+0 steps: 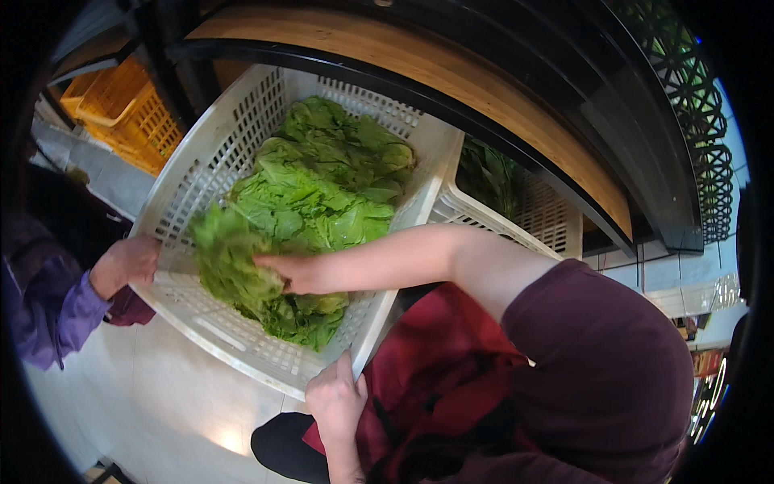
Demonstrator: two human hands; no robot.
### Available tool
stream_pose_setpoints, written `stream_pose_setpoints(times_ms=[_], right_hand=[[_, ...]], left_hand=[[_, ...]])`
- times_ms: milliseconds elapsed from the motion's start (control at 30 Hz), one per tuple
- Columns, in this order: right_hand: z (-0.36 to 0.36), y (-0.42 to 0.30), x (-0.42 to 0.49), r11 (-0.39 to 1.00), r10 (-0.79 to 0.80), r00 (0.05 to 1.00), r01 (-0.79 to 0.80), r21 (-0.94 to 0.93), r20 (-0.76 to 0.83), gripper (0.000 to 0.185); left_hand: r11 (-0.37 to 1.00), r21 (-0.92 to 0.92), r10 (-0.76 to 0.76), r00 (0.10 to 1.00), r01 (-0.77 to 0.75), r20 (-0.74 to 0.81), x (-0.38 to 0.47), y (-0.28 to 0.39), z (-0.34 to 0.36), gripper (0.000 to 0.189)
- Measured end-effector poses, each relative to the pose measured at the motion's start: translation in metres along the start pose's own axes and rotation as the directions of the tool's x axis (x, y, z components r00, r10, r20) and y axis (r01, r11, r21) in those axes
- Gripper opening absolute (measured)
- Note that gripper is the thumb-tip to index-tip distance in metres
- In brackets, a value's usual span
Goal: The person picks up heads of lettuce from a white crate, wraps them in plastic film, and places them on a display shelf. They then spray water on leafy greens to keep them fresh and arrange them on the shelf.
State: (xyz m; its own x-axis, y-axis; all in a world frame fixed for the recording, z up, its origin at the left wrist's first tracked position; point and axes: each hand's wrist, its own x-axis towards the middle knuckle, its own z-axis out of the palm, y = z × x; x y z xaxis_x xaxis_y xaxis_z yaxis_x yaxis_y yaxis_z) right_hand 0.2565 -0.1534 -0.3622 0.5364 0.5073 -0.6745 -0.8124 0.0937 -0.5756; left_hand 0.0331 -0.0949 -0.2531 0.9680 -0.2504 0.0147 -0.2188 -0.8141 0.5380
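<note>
A large white perforated plastic crate [208, 130] holds several heads of green leafy lettuce [302, 193]. My right hand [287, 272] reaches in across the crate's side and grips a lettuce head [233, 260] near the front left; its leaves are blurred. With its fingers over the rim, my left hand [337, 390] holds the crate's near corner. At the opposite end of that side, another person's hand [130, 260] in a purple sleeve grips the rim.
A wooden shelf with a black metal edge [387, 69] overhangs the crate's far side. Beside it, a second white crate [478, 209] holds dark leafy greens [487, 172]. Orange plastic crates [130, 115] stand at the upper left. Pale floor tiles [163, 387] show below.
</note>
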Motion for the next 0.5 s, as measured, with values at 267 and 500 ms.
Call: stream_pose_setpoints(times_ms=[267,500], right_hand=[[-0.079,-0.051,0.022,0.792,0.150,0.941,-0.299,-0.532,-0.304,0.067],[-0.254,-0.209,0.030,0.672,-0.393,0.662,-0.267,-0.690,-0.639,0.074]], left_hand=[[1.000,0.003,-0.022,1.000,0.022,-0.001,-0.001,-0.006,0.007,0.043],[0.999,0.046,-0.016,0.998,0.013,0.057,-0.001,-0.007,0.004,0.041]])
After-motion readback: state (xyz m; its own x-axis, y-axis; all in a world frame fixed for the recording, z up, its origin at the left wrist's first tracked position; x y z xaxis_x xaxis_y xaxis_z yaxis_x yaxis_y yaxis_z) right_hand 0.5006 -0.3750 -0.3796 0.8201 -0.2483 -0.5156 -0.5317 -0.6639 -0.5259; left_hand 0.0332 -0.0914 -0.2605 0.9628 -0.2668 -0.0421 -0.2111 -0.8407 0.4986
